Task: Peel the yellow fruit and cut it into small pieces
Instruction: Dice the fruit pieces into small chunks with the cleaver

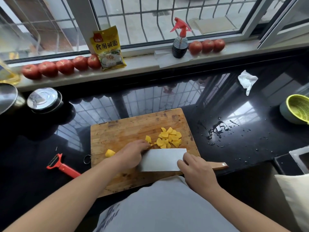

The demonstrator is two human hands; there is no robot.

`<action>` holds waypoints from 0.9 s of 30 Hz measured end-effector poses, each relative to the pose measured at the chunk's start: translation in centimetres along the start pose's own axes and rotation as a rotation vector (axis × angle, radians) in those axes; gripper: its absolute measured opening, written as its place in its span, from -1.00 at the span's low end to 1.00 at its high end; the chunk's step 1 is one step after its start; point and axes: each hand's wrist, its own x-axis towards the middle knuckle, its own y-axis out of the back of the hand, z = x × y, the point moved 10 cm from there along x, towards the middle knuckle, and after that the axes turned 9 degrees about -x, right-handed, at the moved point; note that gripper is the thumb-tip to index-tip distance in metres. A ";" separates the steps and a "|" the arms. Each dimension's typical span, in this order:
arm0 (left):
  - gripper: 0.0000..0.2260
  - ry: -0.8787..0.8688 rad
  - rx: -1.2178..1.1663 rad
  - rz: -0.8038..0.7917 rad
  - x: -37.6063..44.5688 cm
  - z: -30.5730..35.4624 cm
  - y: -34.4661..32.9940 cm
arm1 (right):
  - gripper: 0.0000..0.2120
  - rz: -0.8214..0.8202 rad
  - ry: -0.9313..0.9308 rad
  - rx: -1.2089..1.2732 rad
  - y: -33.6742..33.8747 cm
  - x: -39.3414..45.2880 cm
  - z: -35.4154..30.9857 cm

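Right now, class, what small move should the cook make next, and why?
Probably slice again: the left hand pins a bit of fruit beside the cleaver, which the right hand holds, and a bigger chunk waits uncut by the pile.

The left hand (132, 152) covered whatever fruit lay under its fingers; only a sliver of yellow showed at the fingertips, too small to tell its shape. The cleaver (163, 159) had its near corner hidden behind the right hand (197, 171), and the handle (219, 165) showed only past the knuckles, so the grip on it could not be seen. The person's pale clothing hid the near edge of the cutting board (120, 131). At the left edge, a metal pot (8, 97) was cut off, as was the green colander (298, 108) at the right. The packet (107, 47) carried small print too fine to read.
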 end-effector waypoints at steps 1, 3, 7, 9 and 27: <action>-0.35 0.020 -0.013 0.065 0.4 0.0 0.9 | -0.81 -0.030 -0.009 0.008 -0.1 -0.3 0.2; -0.42 0.071 -0.141 0.249 0.4 -0.4 3.4 | -0.78 -0.147 -0.055 0.085 -1.0 -0.9 0.6; -0.64 0.199 -0.371 0.573 -3.2 -4.9 7.8 | -0.79 -0.367 -0.183 0.354 -3.1 -1.1 0.1; -0.68 0.300 -0.292 0.645 -5.9 -8.4 8.8 | -0.83 -0.464 -0.200 0.484 -4.6 -0.2 -1.9; -0.59 0.442 -0.349 0.295 -4.4 -7.7 -1.2 | -0.85 -0.422 -0.469 0.388 -4.6 3.7 1.4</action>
